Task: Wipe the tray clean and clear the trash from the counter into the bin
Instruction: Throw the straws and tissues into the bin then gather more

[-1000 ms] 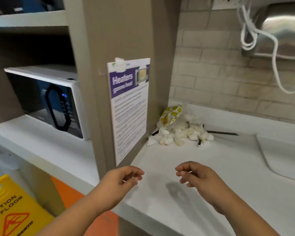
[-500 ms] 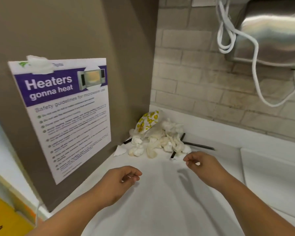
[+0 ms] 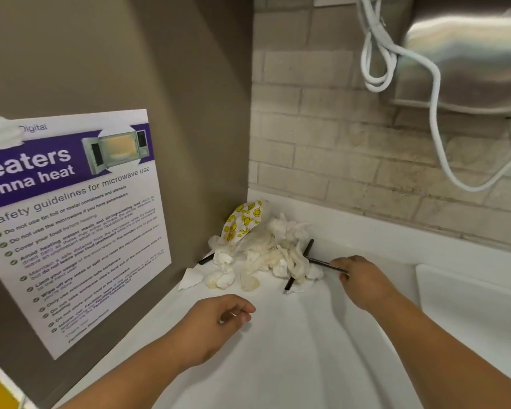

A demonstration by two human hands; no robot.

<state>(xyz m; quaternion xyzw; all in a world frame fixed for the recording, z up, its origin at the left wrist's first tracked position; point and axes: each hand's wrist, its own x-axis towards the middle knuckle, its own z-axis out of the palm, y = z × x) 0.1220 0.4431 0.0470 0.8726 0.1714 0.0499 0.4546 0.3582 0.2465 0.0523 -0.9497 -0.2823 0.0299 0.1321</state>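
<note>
Trash pile [image 3: 260, 255] sits at 12 o'clock in the counter [image 3: 292, 364] corner; our right hand [image 3: 363, 281] pinches a black straw [image 3: 322, 262] at its 3 o'clock edge, left hand [image 3: 216, 323] loosely curled, holding nothing.

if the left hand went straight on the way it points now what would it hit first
Probably the pile of crumpled white paper tissues, though depth is unclear. The left hand is empty; the right hand pinches a thin black straw beside the pile.
</note>
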